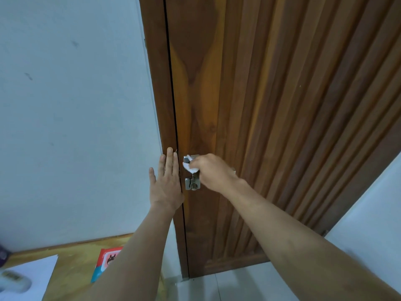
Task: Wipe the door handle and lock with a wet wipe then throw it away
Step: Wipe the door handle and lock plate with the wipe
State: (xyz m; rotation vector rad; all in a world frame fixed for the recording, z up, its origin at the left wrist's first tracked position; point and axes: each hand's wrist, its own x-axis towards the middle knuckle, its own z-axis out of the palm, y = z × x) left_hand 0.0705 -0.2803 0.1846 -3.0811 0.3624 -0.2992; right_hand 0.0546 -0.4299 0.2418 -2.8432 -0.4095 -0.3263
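Door: we see a dark brown wooden door (pixel 271 105), shut, w/ vertical ribs on its right part and smooth grain nr the latch edge.
Frame: matching brown door frame (pixel 158 94) on the left, a thin dark gap betw it and the door.
Left hand: our left hand (pixel 166 181) lies flat, fingers spread straight & pointing up, resting on the frame right at the gap; it holds nothing.
Right hand: our right hand (pixel 213 172) reaches in from the lower right, its grip curled and pinching the wet wipe vs the metal fitting.
Wet wipe: white wet wipe (pixel 189 167), crumpled, sticks out left of the right-hand fingers, touching the upper part of the metal plate.
Handle: door handle (pixel 233 169) mostly hidden under the right hand; only a bit of metal shows by the wrist.
Lock: silver lock (pixel 192 184) just below the wipe, a key or cylinder in it, we can't tell which.
Wall: pale blue-white wall (pixel 76 105) left of the frame, a few dark marks.
Desk: wooden desk (pixel 71 261) at lower left, carrying a red pack (pixel 107 261) w/ a cartoon face, partly behind our left forearm, a white paper (pixel 32 276) and a pale device (pixel 14 281) on top of it.
Floor: light tiles (pixel 217 285) below the door.
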